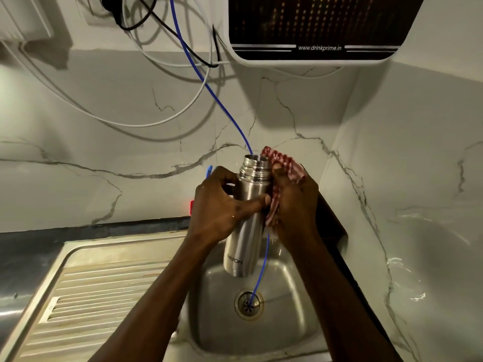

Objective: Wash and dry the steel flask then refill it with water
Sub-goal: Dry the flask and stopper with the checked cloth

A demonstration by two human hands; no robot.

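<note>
While the left hand (222, 205) curls its fingers around the uncapped steel flask (245, 218), held upright above the sink basin (287, 296), the right hand (292, 202) presses a red-checked cloth (282, 165) against the flask's side, fingers wrapped over it.

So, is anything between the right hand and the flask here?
Yes: a red checked cloth lies between the right hand and the steel flask, pressed against its upper side. The left hand grips the flask bare.
</note>
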